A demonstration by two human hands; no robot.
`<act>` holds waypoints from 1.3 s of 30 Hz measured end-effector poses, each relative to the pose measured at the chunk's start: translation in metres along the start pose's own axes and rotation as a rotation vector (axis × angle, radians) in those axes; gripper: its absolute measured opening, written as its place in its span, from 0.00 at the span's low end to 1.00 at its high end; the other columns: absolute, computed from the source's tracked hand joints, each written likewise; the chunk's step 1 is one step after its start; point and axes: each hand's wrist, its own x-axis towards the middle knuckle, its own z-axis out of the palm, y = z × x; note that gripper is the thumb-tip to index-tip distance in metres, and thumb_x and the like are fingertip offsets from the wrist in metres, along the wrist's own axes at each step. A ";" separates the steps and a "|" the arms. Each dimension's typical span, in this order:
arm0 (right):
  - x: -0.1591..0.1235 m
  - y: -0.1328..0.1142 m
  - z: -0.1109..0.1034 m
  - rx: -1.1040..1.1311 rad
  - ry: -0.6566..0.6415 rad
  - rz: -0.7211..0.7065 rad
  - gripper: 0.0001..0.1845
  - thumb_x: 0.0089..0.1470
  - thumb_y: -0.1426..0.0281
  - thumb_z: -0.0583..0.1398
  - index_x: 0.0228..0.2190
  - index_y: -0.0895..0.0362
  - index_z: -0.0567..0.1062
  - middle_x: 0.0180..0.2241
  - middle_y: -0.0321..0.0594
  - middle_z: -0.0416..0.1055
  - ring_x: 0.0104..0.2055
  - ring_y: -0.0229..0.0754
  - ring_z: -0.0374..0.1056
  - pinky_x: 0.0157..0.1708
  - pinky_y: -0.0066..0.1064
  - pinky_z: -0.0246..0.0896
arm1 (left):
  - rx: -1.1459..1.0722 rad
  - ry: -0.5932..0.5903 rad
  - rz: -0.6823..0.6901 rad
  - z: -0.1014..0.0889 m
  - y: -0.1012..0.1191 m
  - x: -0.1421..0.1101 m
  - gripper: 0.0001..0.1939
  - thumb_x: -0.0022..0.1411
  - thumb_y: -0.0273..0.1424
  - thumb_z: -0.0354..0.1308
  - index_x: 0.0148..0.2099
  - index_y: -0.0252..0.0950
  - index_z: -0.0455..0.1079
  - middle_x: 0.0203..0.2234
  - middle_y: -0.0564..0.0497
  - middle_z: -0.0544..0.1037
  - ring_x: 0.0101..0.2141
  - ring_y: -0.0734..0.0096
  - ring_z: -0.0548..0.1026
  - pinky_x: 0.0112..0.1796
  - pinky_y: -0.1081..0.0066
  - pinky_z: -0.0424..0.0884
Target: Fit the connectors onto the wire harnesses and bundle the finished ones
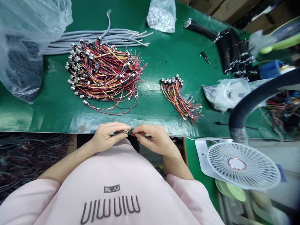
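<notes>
Here, both hands (131, 134) hold the metal connector (126, 132) between them.

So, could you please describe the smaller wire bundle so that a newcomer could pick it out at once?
On the green table, find the big heap of mostly red wires. The smaller bundle lies to its right, short of the crumpled clear bag. Its silver connectors cluster at the far end, whereas the heap's run down its left side.
</notes>
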 end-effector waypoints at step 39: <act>-0.001 -0.005 0.004 -0.366 0.151 -0.050 0.05 0.58 0.76 0.55 0.31 0.56 0.70 0.32 0.43 0.72 0.36 0.42 0.66 0.36 0.33 0.61 | -0.076 0.054 -0.126 0.002 0.001 0.000 0.07 0.60 0.29 0.63 0.42 0.35 0.78 0.33 0.47 0.83 0.32 0.71 0.80 0.35 0.75 0.74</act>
